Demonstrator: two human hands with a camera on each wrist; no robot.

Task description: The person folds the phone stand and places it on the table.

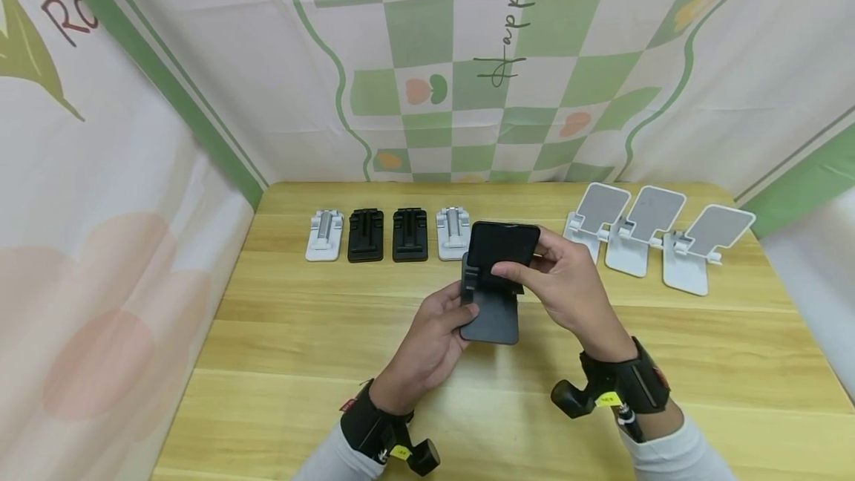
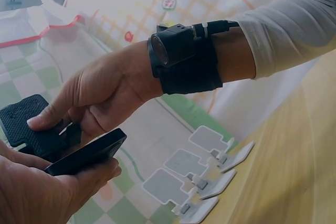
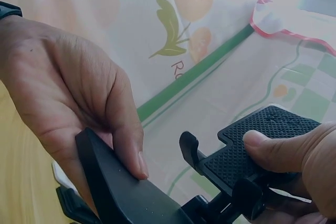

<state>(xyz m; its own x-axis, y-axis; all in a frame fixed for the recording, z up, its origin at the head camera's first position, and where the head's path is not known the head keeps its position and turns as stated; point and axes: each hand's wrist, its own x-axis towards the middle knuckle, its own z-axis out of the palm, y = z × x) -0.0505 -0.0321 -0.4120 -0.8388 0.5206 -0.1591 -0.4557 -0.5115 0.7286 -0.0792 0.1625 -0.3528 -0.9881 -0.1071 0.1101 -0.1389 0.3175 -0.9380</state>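
A black folding phone stand (image 1: 490, 324) is held above the middle of the table, its plate tilted up from the base. My left hand (image 1: 430, 336) grips the base, thumb on its face. My right hand (image 1: 574, 284) pinches the upper plate, thumb on the front and fingers behind. In the right wrist view the textured plate (image 3: 268, 124) shows two small hooks at its lower edge, beside the hinge arm. The left wrist view shows the base (image 2: 89, 153) lying in the left palm, with the right thumb on the plate (image 2: 26, 114).
Along the table's back edge lie folded stands: white (image 1: 324, 237), black (image 1: 365, 237), black (image 1: 410, 237) and white (image 1: 452, 236). Three white stands (image 1: 657, 217) stand unfolded at the right. A patterned cloth (image 1: 427, 36) hangs behind the wooden table (image 1: 280, 362).
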